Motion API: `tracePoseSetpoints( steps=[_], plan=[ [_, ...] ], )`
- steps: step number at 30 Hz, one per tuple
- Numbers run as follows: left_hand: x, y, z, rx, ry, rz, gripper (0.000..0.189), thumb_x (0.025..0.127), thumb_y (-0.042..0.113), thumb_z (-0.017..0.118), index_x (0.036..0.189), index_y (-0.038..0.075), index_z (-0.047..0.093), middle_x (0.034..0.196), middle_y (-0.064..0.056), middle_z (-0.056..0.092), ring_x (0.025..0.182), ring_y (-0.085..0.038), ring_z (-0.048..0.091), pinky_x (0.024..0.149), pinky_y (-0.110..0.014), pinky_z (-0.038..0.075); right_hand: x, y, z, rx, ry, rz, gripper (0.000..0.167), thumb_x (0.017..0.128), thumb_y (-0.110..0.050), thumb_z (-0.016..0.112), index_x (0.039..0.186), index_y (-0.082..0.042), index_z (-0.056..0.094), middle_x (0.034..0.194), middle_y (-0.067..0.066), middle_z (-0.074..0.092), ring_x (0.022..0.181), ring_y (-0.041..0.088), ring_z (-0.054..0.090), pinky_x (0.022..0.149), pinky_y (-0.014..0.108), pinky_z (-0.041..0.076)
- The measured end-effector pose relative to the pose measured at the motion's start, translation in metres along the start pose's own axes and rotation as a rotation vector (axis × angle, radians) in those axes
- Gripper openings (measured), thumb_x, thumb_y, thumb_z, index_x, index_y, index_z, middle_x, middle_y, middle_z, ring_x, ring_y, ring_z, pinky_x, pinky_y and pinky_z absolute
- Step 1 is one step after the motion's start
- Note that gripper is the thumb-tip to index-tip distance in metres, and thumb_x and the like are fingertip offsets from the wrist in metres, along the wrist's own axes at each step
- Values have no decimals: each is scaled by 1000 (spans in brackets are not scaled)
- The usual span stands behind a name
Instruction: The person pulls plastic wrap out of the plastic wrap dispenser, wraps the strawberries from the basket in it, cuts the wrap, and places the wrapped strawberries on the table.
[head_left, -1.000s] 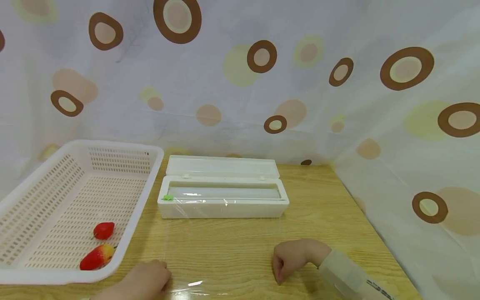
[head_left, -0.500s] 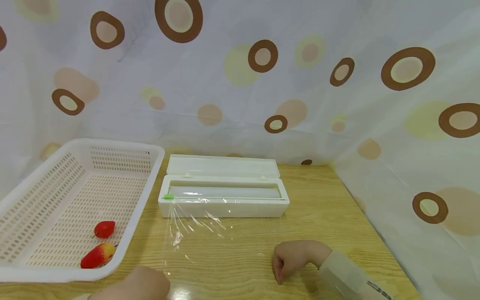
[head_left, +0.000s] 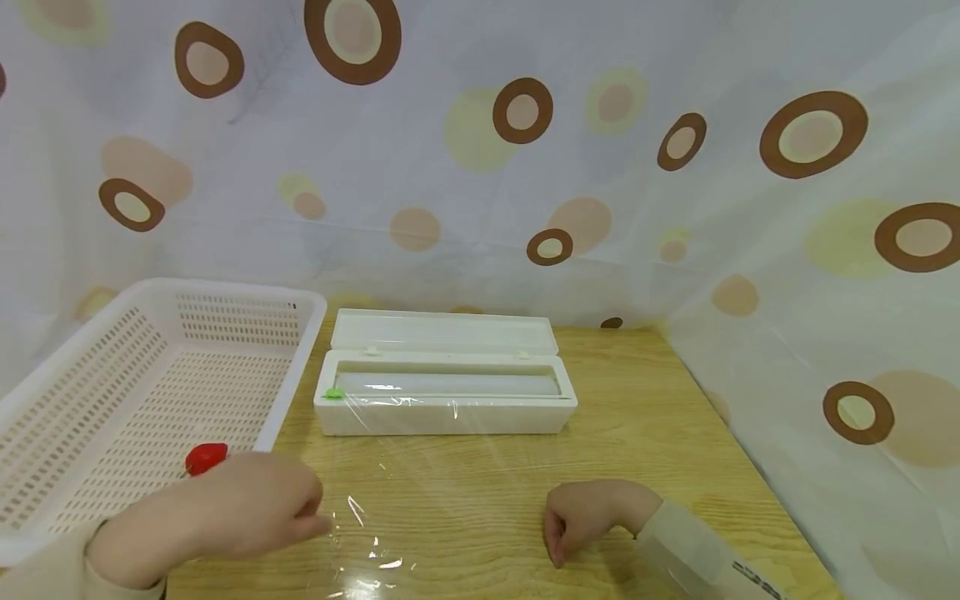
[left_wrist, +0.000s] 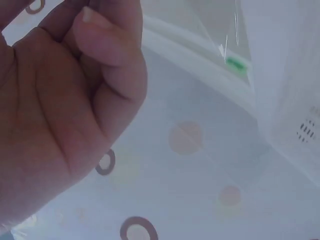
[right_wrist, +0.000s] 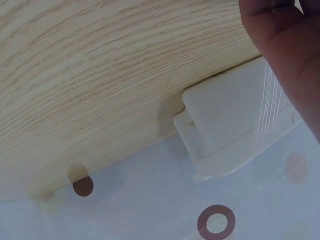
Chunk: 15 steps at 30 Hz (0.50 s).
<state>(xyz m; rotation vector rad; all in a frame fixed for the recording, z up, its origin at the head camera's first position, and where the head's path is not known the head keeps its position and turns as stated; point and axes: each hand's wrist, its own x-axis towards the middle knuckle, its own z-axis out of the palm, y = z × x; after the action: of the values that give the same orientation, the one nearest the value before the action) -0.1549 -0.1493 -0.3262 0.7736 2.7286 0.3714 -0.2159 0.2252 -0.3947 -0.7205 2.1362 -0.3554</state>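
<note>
Nearest the viewer, a person's left hand (head_left: 247, 504) crosses the lower left, back up, hiding the near corner of the basket; the left wrist view adds the palm and bent fingers, though whether they grip anything cannot be told. At the lower right, the right hand (head_left: 588, 512) has its fingers bent down to the table (head_left: 637, 392), pinching clear film (head_left: 442, 492); the right wrist view shows the film's straight creases running from the box toward that hand, which the head view barely catches. The film is transparent and glinting, spread between the two hands. Beyond the left hand, a red fruit (head_left: 205, 457) lies in the white slotted basket (head_left: 311, 333). Farther off, past both hands and between them, sits the long white box (head_left: 447, 417), its lid (head_left: 446, 333) raised, a pale roll (head_left: 450, 384) inside and a green tab (head_left: 334, 393) at its left end. Behind hangs a spotted curtain (head_left: 480, 133).
</note>
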Motion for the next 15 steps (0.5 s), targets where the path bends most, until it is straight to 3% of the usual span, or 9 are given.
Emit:
tracePoseSetpoints(
  steps=[4,7,11,15],
  plan=[
    [4,-17,-31,-50,-42,-101,38,88,38,60,60,19,43,56,9,34,50,-6,31,48,-22,27,0,-2,-1,-2,5,5,7,79,-4,69,72,-5,72,65,-4,67,51,-4,42,52,13,38],
    [11,-34,-46,-90,-82,-169,33,89,33,59,65,16,46,58,5,36,49,-8,34,50,-24,30,1,-3,-1,-6,5,10,8,79,-4,69,72,-5,72,65,-4,67,52,-3,42,52,13,38],
    [19,-64,-53,-95,-105,-222,23,89,25,60,73,10,53,61,3,41,53,-11,38,53,-26,35,1,-4,-2,-10,4,17,7,78,-4,69,72,-5,72,64,-5,66,52,-4,42,52,13,38],
    [24,-96,-49,-50,-84,-257,21,86,20,61,72,6,55,61,3,40,57,-12,38,55,-26,34,1,-6,-2,-15,7,14,7,78,-5,70,72,-5,72,63,-5,66,52,-4,42,52,13,38]
  ],
)
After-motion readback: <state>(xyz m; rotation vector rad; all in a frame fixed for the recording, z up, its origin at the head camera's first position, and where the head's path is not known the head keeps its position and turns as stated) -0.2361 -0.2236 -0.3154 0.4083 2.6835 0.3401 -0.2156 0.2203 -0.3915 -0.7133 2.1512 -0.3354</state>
